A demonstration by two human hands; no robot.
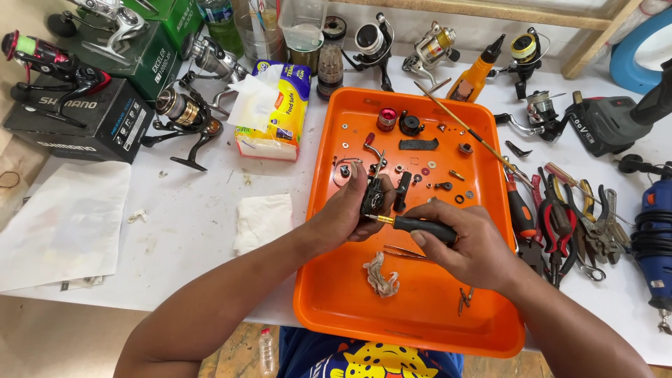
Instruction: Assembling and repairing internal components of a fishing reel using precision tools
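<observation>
While the left hand (pixel 348 213) clamps a black fishing reel body (pixel 374 199) above the orange tray (pixel 329 294), the right hand (pixel 467 245) grips a black-handled screwdriver (pixel 418 225) with its brass tip pressed into the reel's side. Risk, as I judge it: the tip slips out of the screw head and jabs the left fingers, since they wrap right beside it. A freed screw could drop among the small washers and screws (pixel 427 175) scattered on the tray and get mixed up. Tweezers (pixel 402 252) and a crumpled rag (pixel 381 274) lie just under the hands; a falling part could hide there. Pliers (pixel 567 220) sit off the tray's right edge.
</observation>
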